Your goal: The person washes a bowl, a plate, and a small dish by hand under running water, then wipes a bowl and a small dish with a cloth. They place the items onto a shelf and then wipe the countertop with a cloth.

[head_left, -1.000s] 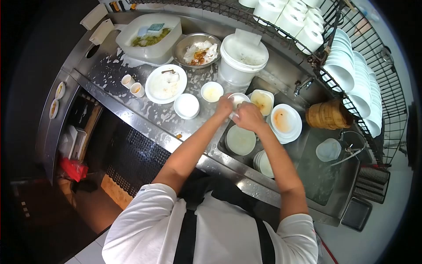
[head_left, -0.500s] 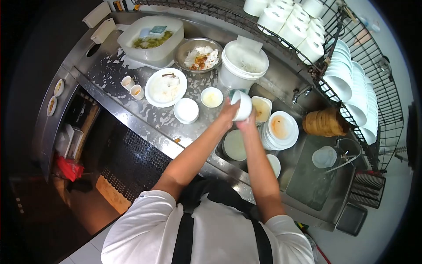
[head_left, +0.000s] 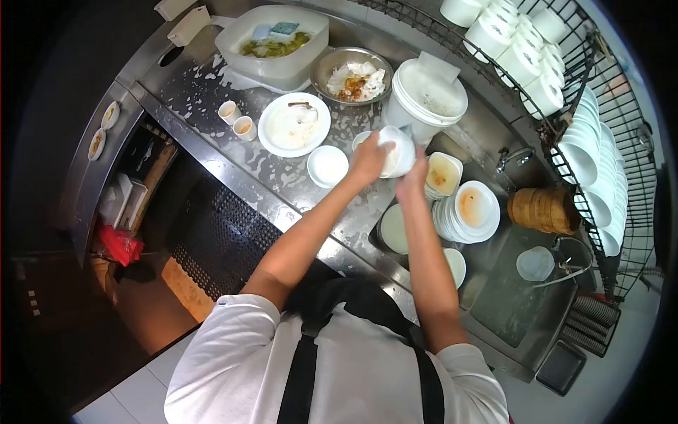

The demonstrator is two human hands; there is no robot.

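My left hand (head_left: 371, 160) grips a white bowl (head_left: 400, 150) by its near side, tilted above the counter's sink edge. Against the bowl's far side, my right hand (head_left: 413, 174) is closed round a greenish scouring pad (head_left: 406, 130), of which only a sliver shows past the bowl. Partly covered by my left hand is a small white bowl (head_left: 359, 139). Left of it stands another white bowl (head_left: 328, 166), near a white plate (head_left: 294, 125) with food scraps. Below my right hand, a squarish dish (head_left: 443, 174) with cloudy liquid sits beside stacked plates (head_left: 474, 212).
A white bucket (head_left: 429, 99), a metal bowl of scraps (head_left: 352, 76) and a plastic tub (head_left: 272, 49) line the back. Two small cups (head_left: 236, 121) stand left. Bamboo steamers (head_left: 542, 210) sit by the sink (head_left: 512, 297). A wire rack (head_left: 565, 92) overhangs the right side.
The bowl has turned in my hands, its rounded side now facing differently. The pad has gone from its left side to its far edge. The whole view has shifted slightly.
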